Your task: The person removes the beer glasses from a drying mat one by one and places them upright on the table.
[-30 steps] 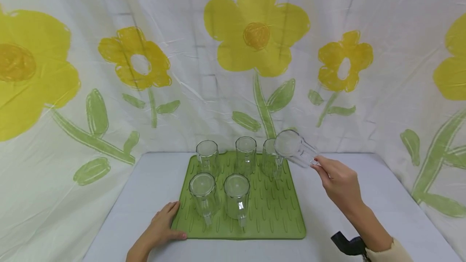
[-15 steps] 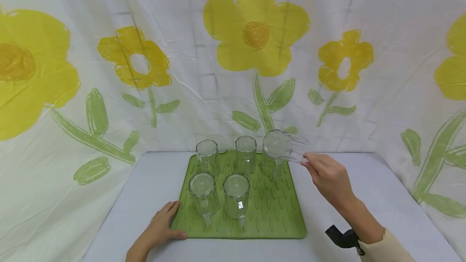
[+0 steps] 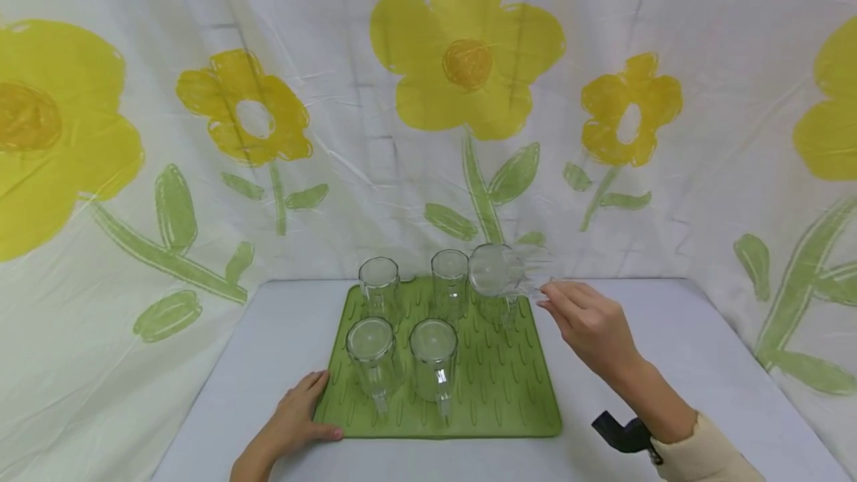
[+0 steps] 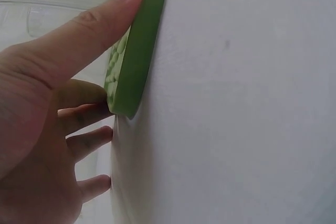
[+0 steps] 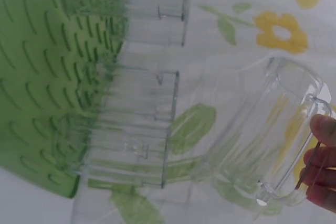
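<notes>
Flowered cloth [image 3: 348, 244]: beyond both hands we see a pale backdrop painted with yellow flowers and green leaves.
Lifted mug [image 3: 491, 271]: clear glass, tilted, just left of the right hand; the head view shows it over the far right part of the mat, and the right wrist view shows a gap between it and the standing mugs.
Right hand [image 3: 592, 322]: thumb and fingers pinch the lifted mug by its handle [image 5: 321, 104].
Far row: left of the right hand we count three standing glass mugs, the nearest mug [image 3: 510, 312] partly covered by the lifted one, then the middle mug [image 3: 449, 288], then the farthest mug [image 3: 379, 290].
Near row: two more stand closer to us, the front left mug [image 3: 372, 352] just beside the left hand and the front middle mug [image 3: 434, 359] between the two hands.
Green mat [image 3: 502, 400]: ridged, under all five standing mugs, left of the right hand.
Left hand [image 3: 289, 416]: spread around the near left corner of the mat, thumb on its front edge, fingers by its left side.
White table [image 3: 261, 341]: below both hands, carrying the mat.
Cream sleeve [image 3: 710, 452]: behind the right hand, with a black curved piece [image 3: 623, 435] beside the wrist.
</notes>
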`<state>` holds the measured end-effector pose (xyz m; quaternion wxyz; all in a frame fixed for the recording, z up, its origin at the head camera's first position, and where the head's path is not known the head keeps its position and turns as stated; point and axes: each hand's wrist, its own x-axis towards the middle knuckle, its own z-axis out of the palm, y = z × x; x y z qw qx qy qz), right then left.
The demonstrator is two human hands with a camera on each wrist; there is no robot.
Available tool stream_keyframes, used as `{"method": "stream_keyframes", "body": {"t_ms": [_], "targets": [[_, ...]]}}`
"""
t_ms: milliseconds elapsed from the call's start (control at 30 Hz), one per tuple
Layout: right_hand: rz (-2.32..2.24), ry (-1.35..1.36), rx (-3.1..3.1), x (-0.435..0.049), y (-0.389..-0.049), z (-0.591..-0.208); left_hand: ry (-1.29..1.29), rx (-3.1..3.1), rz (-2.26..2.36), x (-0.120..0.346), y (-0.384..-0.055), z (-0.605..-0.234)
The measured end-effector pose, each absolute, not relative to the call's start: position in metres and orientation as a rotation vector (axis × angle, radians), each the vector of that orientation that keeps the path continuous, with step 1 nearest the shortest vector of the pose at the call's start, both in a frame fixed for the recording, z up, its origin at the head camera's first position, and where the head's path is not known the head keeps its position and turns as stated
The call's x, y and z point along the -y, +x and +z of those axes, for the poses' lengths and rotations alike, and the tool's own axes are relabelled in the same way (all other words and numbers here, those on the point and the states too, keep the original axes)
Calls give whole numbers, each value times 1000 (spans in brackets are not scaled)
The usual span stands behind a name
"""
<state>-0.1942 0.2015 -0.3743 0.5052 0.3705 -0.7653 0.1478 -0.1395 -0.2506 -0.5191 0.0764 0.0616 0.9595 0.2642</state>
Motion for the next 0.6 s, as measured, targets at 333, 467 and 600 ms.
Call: {"method": "stream_keyframes", "body": {"t_ms": [333, 467, 600], "targets": [[253, 957, 1857, -194, -191, -375, 190, -2871, 810, 249, -140, -518], [232, 981, 1838, -190, -192, -376, 178, -2860, 820, 250, -139, -517], [234, 1004, 1799, -186, -193, -379, 182, -2862, 821, 250, -139, -517]]}}
